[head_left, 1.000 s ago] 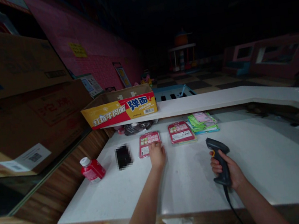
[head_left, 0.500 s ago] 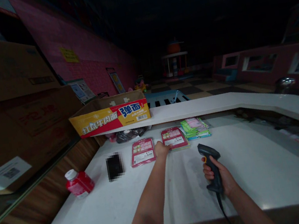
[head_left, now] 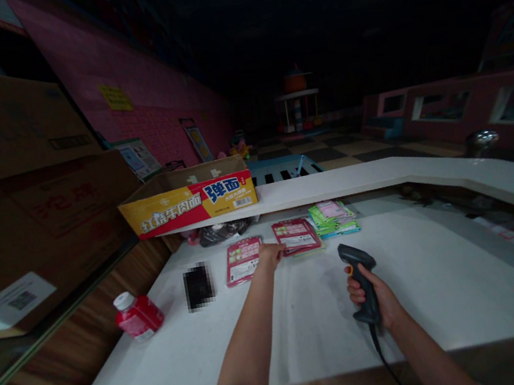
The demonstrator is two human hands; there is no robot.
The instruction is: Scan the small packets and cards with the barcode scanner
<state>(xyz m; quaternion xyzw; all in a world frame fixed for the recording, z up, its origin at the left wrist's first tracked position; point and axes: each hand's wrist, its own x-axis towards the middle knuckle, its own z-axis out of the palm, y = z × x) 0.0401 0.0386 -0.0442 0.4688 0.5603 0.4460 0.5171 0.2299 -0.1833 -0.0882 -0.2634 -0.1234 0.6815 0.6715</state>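
Note:
My left hand [head_left: 271, 254] reaches across the white counter, its fingers closed at the near left corner of a red flat package [head_left: 295, 236] with a white label. Beneath that package, a yellowish edge shows. To the left lies another pile of red packages [head_left: 242, 261], partly behind my left hand. Green and pink packets [head_left: 334, 218] lie in a loose pile on the right. My right hand [head_left: 385, 302] grips a dark barcode scanner [head_left: 363, 283] by its handle, above the counter, with its cable trailing down.
A red bottle with a white cap [head_left: 139, 316] and a blurred-out dark item [head_left: 198, 286] are on the counter's left. An open noodle carton [head_left: 190, 203] sits on the raised ledge [head_left: 334, 183]. Brown cardboard boxes [head_left: 50, 212] are stacked at far left.
My left hand has pulled the top red package slightly left, baring more of what lies under its right side. My right hand and the scanner have barely moved.

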